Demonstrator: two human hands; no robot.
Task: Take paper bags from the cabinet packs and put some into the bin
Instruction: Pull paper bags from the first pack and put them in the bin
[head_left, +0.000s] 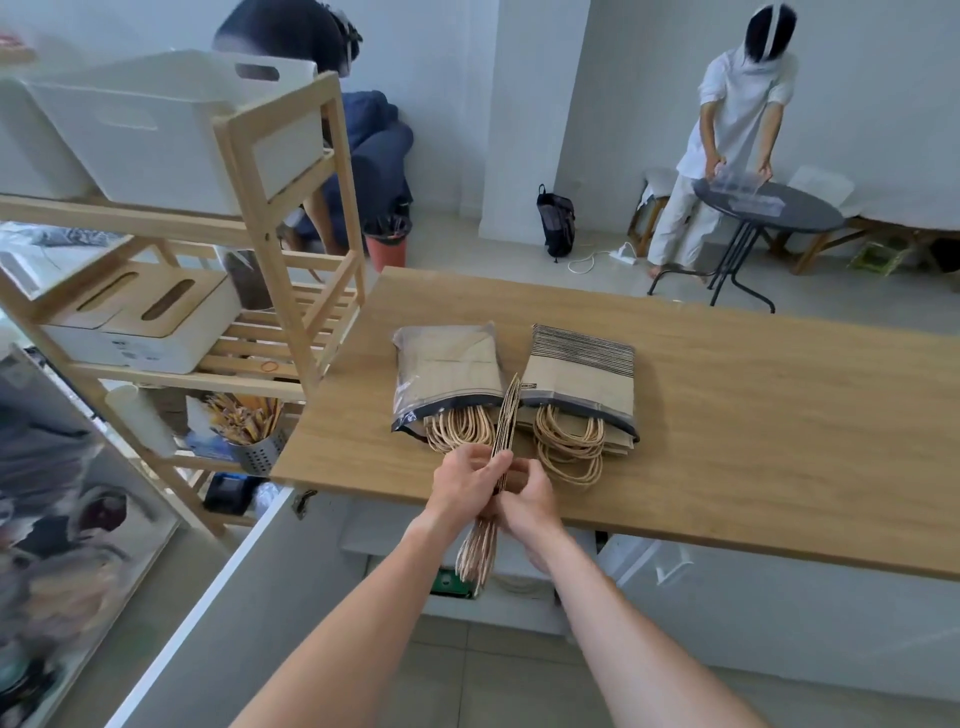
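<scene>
Two clear plastic packs of brown paper bags lie side by side on the wooden counter (727, 415): the left pack (447, 369) and the right pack (582, 379), rope handles spilling from their open near ends. A thin stack of paper bags (508, 415) stands on edge between the packs, its handles hanging below the counter's front edge. My left hand (467, 480) and my right hand (524, 499) both grip the near end of this stack. A white bin (156, 130) sits on top of the wooden shelf at the upper left.
The wooden shelf unit (291, 270) stands left of the counter with white boxes and a metal cup of sticks. An open white cabinet door (208, 597) juts out at lower left. Two people stand in the background, one at a round black table (769, 208).
</scene>
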